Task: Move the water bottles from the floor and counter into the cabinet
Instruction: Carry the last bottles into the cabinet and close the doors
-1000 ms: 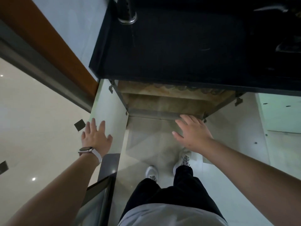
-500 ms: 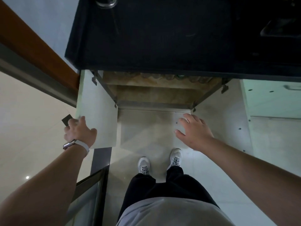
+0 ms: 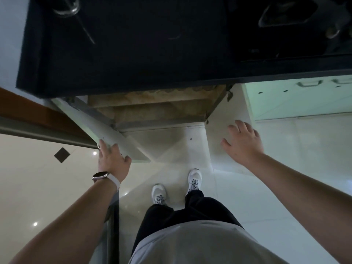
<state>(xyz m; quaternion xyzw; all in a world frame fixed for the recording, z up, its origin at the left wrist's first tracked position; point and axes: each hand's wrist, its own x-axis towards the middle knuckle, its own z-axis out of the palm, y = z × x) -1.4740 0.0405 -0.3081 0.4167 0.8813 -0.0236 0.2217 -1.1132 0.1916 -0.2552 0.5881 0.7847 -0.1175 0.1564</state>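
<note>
The cabinet (image 3: 162, 113) under the dark counter (image 3: 133, 54) stands open, with a brownish shelf inside. Along its back, just below the counter's edge, a dim row of rounded bottle tops (image 3: 162, 91) shows; the rest of them is hidden. My left hand (image 3: 112, 159) grips the free edge of the left cabinet door (image 3: 91, 122), which stands at a slant, partly swung in. My right hand (image 3: 242, 141) is spread with straight fingers over the right cabinet door (image 3: 219, 115); I cannot tell whether it touches the door. Neither hand holds a bottle.
A glass object (image 3: 65, 6) and a dark sink (image 3: 285, 14) sit on the counter. A pale green cabinet front with a handle (image 3: 308, 83) is to the right. A wooden door frame (image 3: 28, 111) and a glass panel's frame (image 3: 112, 216) are at left. My white shoes (image 3: 194, 178) stand on tile.
My left hand went from flat to gripping the left door's edge, and that door has swung inward. My right hand moved right, onto the right door's side.
</note>
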